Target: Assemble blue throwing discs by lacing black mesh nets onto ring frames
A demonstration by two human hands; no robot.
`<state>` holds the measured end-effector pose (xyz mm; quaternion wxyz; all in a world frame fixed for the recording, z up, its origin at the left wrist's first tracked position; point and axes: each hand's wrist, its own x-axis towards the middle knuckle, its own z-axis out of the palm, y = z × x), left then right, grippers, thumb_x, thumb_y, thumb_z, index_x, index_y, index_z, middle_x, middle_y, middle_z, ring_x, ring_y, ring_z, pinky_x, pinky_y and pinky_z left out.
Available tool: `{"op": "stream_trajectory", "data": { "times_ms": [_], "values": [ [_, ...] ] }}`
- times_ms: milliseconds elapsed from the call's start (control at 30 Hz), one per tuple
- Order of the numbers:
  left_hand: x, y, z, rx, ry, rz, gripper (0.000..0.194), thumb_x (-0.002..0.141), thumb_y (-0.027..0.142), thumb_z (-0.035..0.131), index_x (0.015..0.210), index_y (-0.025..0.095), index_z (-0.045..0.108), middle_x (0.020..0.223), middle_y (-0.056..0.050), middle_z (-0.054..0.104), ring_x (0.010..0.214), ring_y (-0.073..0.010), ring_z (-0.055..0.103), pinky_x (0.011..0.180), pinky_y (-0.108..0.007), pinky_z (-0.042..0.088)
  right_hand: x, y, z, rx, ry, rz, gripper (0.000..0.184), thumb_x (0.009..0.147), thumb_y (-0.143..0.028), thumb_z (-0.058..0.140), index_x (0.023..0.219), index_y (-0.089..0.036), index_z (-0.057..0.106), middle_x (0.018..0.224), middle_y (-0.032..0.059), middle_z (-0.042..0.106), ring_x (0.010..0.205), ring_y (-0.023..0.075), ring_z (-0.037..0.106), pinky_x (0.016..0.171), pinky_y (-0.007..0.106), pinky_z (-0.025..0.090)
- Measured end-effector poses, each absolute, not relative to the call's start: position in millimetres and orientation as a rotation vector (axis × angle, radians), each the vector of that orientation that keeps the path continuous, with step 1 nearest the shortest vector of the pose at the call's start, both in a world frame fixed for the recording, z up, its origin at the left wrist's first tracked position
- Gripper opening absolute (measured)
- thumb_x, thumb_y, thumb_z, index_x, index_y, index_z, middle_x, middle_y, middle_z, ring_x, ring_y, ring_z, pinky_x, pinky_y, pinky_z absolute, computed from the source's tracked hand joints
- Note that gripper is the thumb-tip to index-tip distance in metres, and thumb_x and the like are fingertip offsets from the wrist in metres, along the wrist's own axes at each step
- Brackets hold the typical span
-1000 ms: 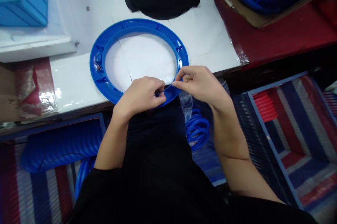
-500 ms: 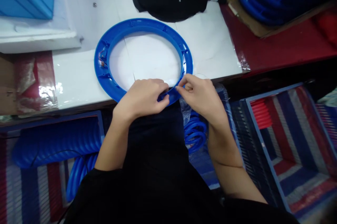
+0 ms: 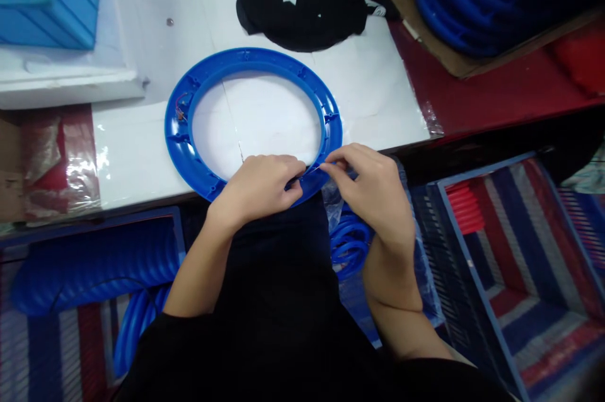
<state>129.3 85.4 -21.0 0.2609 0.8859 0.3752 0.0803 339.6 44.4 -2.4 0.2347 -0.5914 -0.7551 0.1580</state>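
A blue plastic ring (image 3: pixel 176 145) lies on the worktop with its hollow, ribbed side up. A small part with thin coloured leads (image 3: pixel 180 107) sits in its left channel. Over the ring's front rim is my left hand (image 3: pixel 262 184), closed, thumb and finger pinched on a thin wire; what lies under the fingers is hidden. Just to its right, my right hand (image 3: pixel 371 184) is closed too, its fingertips pinching the thin wire (image 3: pixel 316 167) that spans the short gap between my hands.
A black fabric piece with white lettering (image 3: pixel 302 5) lies behind the ring. At back left is a blue bin (image 3: pixel 70 5) on white foam. A cardboard box (image 3: pixel 425 43) of blue rings stands back right. Crates (image 3: pixel 477 276) with striped lining and more rings are below the table edge.
My right hand has moved slightly away from my left hand, and the thin wire now shows at its fingertips. The ring stays under my left hand; the view has shifted a little.
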Motion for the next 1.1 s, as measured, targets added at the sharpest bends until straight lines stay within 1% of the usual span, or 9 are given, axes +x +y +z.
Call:
{"op": "stream_trajectory", "data": {
  "times_ms": [67,233,367,433,500,600,800,967,1100],
  "values": [
    [127.5,87.7,-22.9,2.399,0.989,0.227,0.013,0.091,0.022,0.054,0.089,0.021,0.066,0.093,-0.004,0.076,0.078,-0.0203,0.067,0.062,-0.032,0.035,337.0,47.6,-5.9,-1.624,-2.047,0.374,0.011,0.098,-0.021,0.065,0.087,-0.023,0.065,0.084,0.0035,0.068,0.081,0.0213,0.062,0.079,0.035,0.046],
    [121.7,88.9,-20.3,2.409,0.935,0.216,0.016,0.094,0.023,0.052,0.092,0.020,0.067,0.095,-0.005,0.076,0.082,-0.0209,0.068,0.064,-0.032,0.038,330.1,48.2,-14.7,-1.686,-2.030,0.407,0.015,0.096,-0.019,0.065,0.083,-0.024,0.062,0.080,0.0026,0.066,0.082,0.0225,0.061,0.077,0.036,0.045],
    [130.3,82.1,-11.4,2.437,1.044,0.137,0.023,0.100,0.032,0.051,0.097,0.018,0.069,0.099,-0.009,0.076,0.082,-0.0239,0.070,0.063,-0.034,0.040,323.2,41.6,-20.7,-1.772,-1.977,0.364,0.021,0.092,-0.013,0.062,0.077,-0.025,0.053,0.072,0.0001,0.057,0.077,0.0214,0.056,0.070,0.034,0.039],
    [141.6,78.2,-8.6,2.470,1.139,0.091,0.026,0.103,0.029,0.047,0.105,0.015,0.070,0.102,-0.012,0.075,0.084,-0.0263,0.072,0.064,-0.035,0.042,318.6,38.0,-24.2,-1.788,-1.951,0.322,0.026,0.091,-0.010,0.060,0.074,-0.025,0.047,0.069,-0.0007,0.053,0.074,0.0206,0.052,0.068,0.034,0.037],
    [153.1,75.9,-7.8,2.488,1.196,0.074,0.028,0.102,0.023,0.044,0.111,0.013,0.069,0.104,-0.014,0.074,0.087,-0.0283,0.073,0.064,-0.035,0.042,314.7,34.4,-27.3,-1.778,-1.948,0.282,0.029,0.092,-0.008,0.058,0.073,-0.025,0.044,0.070,-0.0002,0.053,0.074,0.0205,0.050,0.068,0.034,0.035],
    [161.2,76.0,-9.0,2.461,1.230,0.086,0.028,0.101,0.019,0.044,0.113,0.014,0.069,0.104,-0.013,0.074,0.087,-0.0285,0.074,0.062,-0.035,0.042,312.9,29.3,-28.8,-1.754,-1.989,0.247,0.027,0.095,-0.008,0.054,0.075,-0.024,0.048,0.074,0.0021,0.058,0.078,0.0217,0.052,0.070,0.035,0.038],
    [145.3,84.6,-14.0,2.400,1.152,0.178,0.018,0.095,0.022,0.052,0.097,0.021,0.070,0.097,-0.005,0.076,0.084,-0.0242,0.071,0.060,-0.034,0.034,331.9,27.1,-16.8,-1.554,-2.060,0.508,0.012,0.100,-0.014,0.061,0.096,-0.022,0.069,0.089,0.0032,0.072,0.083,0.0206,0.064,0.079,0.034,0.050],
    [134.1,90.3,-20.8,2.345,1.038,0.238,0.010,0.087,0.021,0.056,0.082,0.021,0.064,0.088,-0.003,0.074,0.076,-0.0190,0.063,0.061,-0.033,0.030,345.5,43.2,-10.6,-1.529,-2.034,0.383,0.009,0.097,-0.017,0.070,0.091,-0.023,0.070,0.085,0.0012,0.073,0.079,0.0190,0.065,0.077,0.033,0.051],
    [131.0,92.0,-23.2,2.309,1.016,0.271,0.009,0.085,0.022,0.055,0.077,0.021,0.060,0.082,-0.001,0.071,0.070,-0.0166,0.057,0.062,-0.032,0.030,345.4,56.6,-14.5,-1.481,-2.099,0.403,0.010,0.096,-0.018,0.072,0.087,-0.022,0.069,0.082,0.0009,0.070,0.081,0.0194,0.065,0.079,0.033,0.050]
  ]
}}
